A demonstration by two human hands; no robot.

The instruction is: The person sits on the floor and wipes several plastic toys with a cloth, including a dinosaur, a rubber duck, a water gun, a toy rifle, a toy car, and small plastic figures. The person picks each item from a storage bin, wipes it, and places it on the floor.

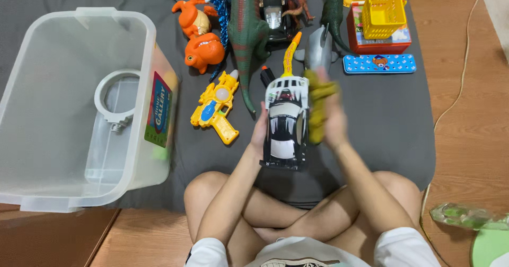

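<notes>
Gripping a black-and-white toy car (286, 123) between them, the left hand (259, 131) clasps its left side while the right hand (333, 119) presses its right side, also clutching a blurred yellow-green toy (319, 104). Left of the left hand lie a yellow toy gun (216, 107) and a clear plastic bin (79, 105) bearing a rectangular red-edged label. Grey mat (387, 118) stays open right of the right hand. Beyond the hands, a blue patterned case (379, 63) lies flat. At the lower right, a greenish object is cut off.

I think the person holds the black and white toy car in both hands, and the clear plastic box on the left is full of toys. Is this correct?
Not quite. The head view shows the clear plastic box nearly empty, holding only a white plastic ring. The rest stands: the left hand and right hand hold the black and white toy car.
</notes>
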